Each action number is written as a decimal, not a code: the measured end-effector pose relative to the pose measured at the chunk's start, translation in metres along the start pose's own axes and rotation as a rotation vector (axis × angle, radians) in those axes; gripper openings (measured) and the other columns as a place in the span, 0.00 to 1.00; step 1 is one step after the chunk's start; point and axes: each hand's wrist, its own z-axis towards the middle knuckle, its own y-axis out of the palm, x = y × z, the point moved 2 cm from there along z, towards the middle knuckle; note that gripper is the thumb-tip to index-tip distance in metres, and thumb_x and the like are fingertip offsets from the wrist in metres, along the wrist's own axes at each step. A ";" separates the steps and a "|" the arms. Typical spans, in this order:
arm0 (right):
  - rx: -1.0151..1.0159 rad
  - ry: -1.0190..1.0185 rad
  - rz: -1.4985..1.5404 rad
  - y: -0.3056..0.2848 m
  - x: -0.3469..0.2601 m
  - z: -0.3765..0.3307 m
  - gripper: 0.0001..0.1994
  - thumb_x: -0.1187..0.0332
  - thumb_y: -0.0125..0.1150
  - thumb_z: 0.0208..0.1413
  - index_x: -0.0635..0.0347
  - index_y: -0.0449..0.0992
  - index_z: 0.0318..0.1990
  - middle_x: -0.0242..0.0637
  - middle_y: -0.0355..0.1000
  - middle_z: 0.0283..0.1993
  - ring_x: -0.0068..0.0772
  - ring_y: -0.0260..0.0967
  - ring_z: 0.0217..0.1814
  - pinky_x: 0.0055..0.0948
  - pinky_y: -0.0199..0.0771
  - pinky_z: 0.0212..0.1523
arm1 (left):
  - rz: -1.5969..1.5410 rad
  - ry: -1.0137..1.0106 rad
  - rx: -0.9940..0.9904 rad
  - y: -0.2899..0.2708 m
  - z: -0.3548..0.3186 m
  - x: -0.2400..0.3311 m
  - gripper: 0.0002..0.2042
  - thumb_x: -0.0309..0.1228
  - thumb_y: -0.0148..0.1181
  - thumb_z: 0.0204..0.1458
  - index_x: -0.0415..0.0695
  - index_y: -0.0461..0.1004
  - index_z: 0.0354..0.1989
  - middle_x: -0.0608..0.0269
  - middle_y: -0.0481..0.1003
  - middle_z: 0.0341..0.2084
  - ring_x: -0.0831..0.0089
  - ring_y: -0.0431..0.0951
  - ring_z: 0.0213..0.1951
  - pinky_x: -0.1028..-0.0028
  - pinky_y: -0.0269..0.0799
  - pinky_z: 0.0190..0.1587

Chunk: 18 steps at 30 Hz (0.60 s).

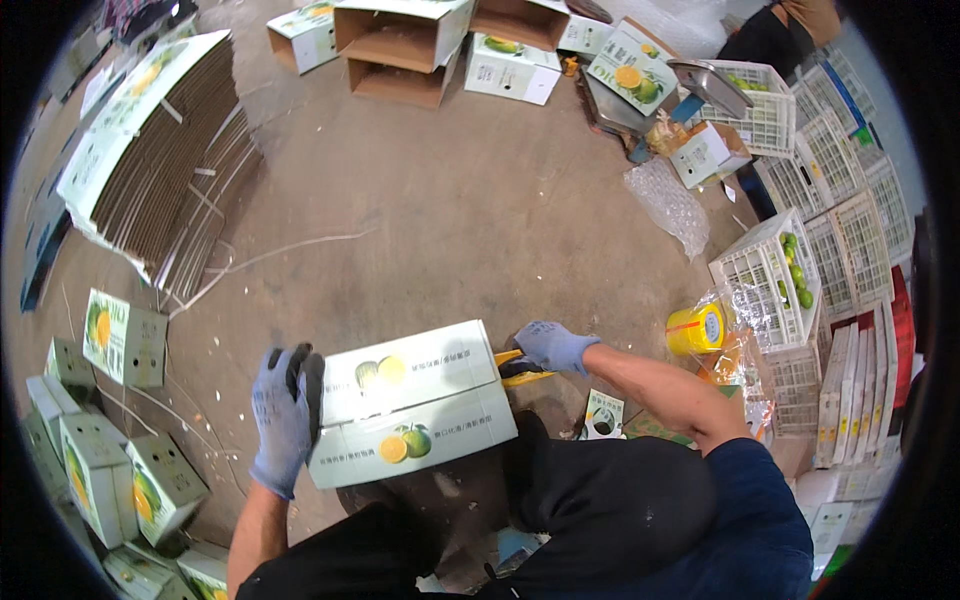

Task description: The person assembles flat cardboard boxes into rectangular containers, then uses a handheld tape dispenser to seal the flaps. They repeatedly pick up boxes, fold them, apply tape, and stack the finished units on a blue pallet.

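A white fruit carton (412, 400) with printed oranges and green citrus lies across my lap, its top flaps closed along a middle seam. My left hand (284, 415), in a grey-blue glove with a dark palm, grips the carton's left end. At the opposite end, my gloved right hand (556, 346) is closed around a yellow tape dispenser (526, 376). The dispenser sits against the carton's right side; the glove and the box hide part of it.
Flattened cartons (150, 160) are stacked at far left, with made-up boxes (95, 470) below them. Open cartons (405, 40) stand at the back. On the right are a yellow tape roll (695, 330), bubble wrap (672, 208), a scale (615, 108) and a crate (760, 270) of green fruit.
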 end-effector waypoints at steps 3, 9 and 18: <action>0.109 0.103 -0.164 0.008 -0.041 -0.006 0.18 0.51 0.59 0.64 0.55 0.86 0.45 0.49 0.83 0.41 0.55 0.83 0.44 0.52 0.81 0.41 | -0.014 0.013 0.066 0.001 -0.003 0.007 0.12 0.32 0.59 0.65 0.36 0.80 0.48 0.45 0.75 0.36 0.47 0.78 0.38 0.56 0.72 0.41; 0.288 0.262 -0.005 0.023 -0.056 -0.006 0.19 0.49 0.61 0.61 0.54 0.87 0.40 0.44 0.84 0.40 0.51 0.84 0.41 0.46 0.81 0.38 | -0.018 -0.235 0.173 -0.007 -0.051 -0.005 0.13 0.34 0.58 0.67 0.35 0.79 0.46 0.45 0.77 0.38 0.47 0.79 0.41 0.57 0.73 0.44; 0.517 0.004 0.865 -0.037 0.003 -0.098 0.23 0.48 0.72 0.59 0.64 0.82 0.43 0.26 0.76 0.33 0.20 0.69 0.37 0.29 0.71 0.39 | 0.162 -0.283 -0.134 -0.020 -0.101 0.022 0.13 0.38 0.61 0.65 0.39 0.73 0.40 0.46 0.76 0.34 0.42 0.78 0.33 0.51 0.71 0.37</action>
